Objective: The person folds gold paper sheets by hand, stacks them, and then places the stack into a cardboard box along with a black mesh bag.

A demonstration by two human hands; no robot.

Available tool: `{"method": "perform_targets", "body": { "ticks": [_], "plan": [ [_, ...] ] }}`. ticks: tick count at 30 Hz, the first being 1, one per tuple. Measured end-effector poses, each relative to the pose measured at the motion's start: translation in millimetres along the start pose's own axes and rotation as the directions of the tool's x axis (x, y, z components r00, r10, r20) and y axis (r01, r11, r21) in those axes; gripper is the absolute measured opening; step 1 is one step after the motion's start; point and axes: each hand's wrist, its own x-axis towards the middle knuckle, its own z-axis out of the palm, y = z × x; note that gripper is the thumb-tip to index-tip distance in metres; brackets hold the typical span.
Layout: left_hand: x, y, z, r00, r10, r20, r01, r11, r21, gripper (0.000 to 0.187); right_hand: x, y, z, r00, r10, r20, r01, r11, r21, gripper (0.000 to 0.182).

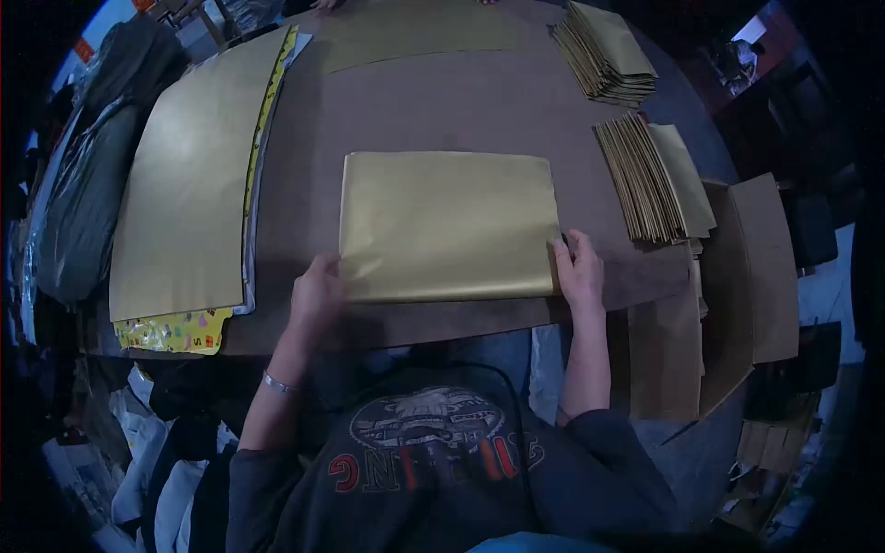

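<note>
A folded sheet of gold paper (448,226) lies flat on the brown table in front of me, its fold along the near edge. At its lower left corner my left hand (318,293) is curled against the edge, slightly blurred by motion. My right hand (581,267) grips the right edge, with the thumb on top and the fingers bent beside it. A bracelet circles my left wrist.
Flat gold sheets (189,184) are piled at left over yellow patterned packaging (175,334). Folded gold paper stands in two stacks, one far right (604,55) and one nearer (650,180). An open cardboard box (765,267) is at right. Another person's hand (324,5) shows beside a far gold sheet (419,35).
</note>
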Motion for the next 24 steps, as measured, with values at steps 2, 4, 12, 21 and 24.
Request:
{"method": "perform_targets", "body": {
  "ticks": [2,4,12,21,24],
  "plan": [
    [1,-1,0,1.000,0.016,0.001,-0.016,1.000,0.008,0.033,2,4,4,1.000,-0.019,-0.020,0.019,1.000,-0.004,0.051],
    [1,-1,-1,1.000,0.015,0.004,-0.015,1.000,0.013,0.033,2,4,4,0.999,-0.033,-0.042,0.032,0.999,-0.008,0.050],
    [-8,10,-8,0.996,-0.056,0.063,0.057,0.998,-0.020,0.040,2,1,6,0.998,-0.048,-0.037,0.045,0.997,-0.057,0.032],
    [-14,-19,-5,0.972,0.220,0.080,-0.220,0.975,-0.009,0.060,8,4,9,1.000,-0.025,-0.004,0.024,0.995,-0.093,0.031],
    [-9,-19,-5,0.979,0.122,0.166,-0.114,0.992,-0.058,0.056,11,1,9,1.000,0.017,0.020,-0.014,0.989,-0.144,0.033]
  ]
}}
